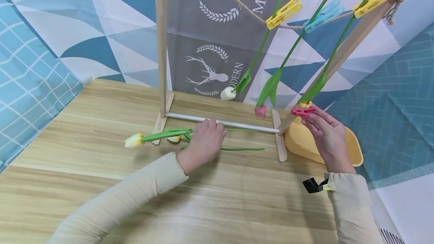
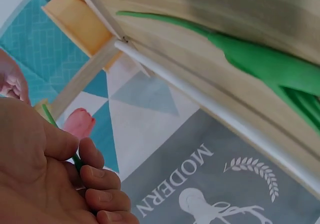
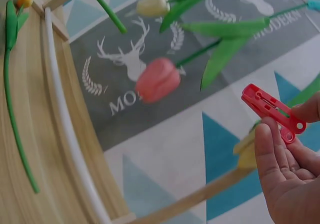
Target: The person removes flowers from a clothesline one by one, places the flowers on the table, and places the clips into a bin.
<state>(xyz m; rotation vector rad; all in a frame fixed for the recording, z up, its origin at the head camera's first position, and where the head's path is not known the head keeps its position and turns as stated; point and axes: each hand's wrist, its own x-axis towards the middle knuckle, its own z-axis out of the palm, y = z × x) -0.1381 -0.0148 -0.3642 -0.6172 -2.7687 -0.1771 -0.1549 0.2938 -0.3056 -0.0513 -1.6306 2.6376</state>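
My left hand grips the green stem of a pale yellow-white tulip, held low over the table with its bloom to the left. In the left wrist view the stem pokes out between thumb and fingers. Beneath that hand, another tulip with a yellowish bloom lies on the wood. My right hand pinches a red clothespin by its handle end. Right behind the clothespin hangs a yellow tulip, upside down; whether they touch I cannot tell.
A wooden frame carries a rope. Yellow and blue clothespins clip tulips there, including a white one and a pink one. A white rod joins the frame's feet. A yellow bin stands right.
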